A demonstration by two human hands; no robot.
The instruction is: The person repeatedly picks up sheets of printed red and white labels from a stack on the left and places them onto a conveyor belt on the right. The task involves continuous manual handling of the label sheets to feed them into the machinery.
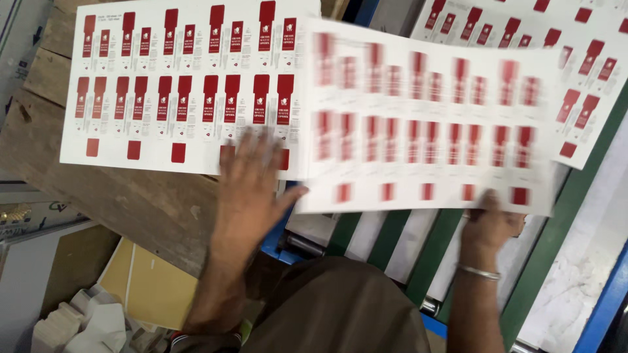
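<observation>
Red-and-white printed card is what the work turns on; a sheet in motion (425,124), blurred, hangs in the air between the stack on the wooden surface (190,85) and the second pile (575,72) lying on the green-striped machine bed (556,229); the right hand (489,222) grasps the moving sheet's lower edge, fingers clenched on the card from beneath; the left hand (252,186) lies flat and spread, fingers released, its palm over the near edge of the stack and its thumb touching the moving sheet's left corner; so, as I judge it, one sheet is mid-transfer, neither laid down nor squared; the stack on the wooden surface (131,209) holds at least a few sheets, though its depth is hard to tell from here; more sheets sit at the right, so a share of the handling looks done and a share remains; which pile is filling I cannot tell; scraps of cardboard (85,320) lie low at the left.
</observation>
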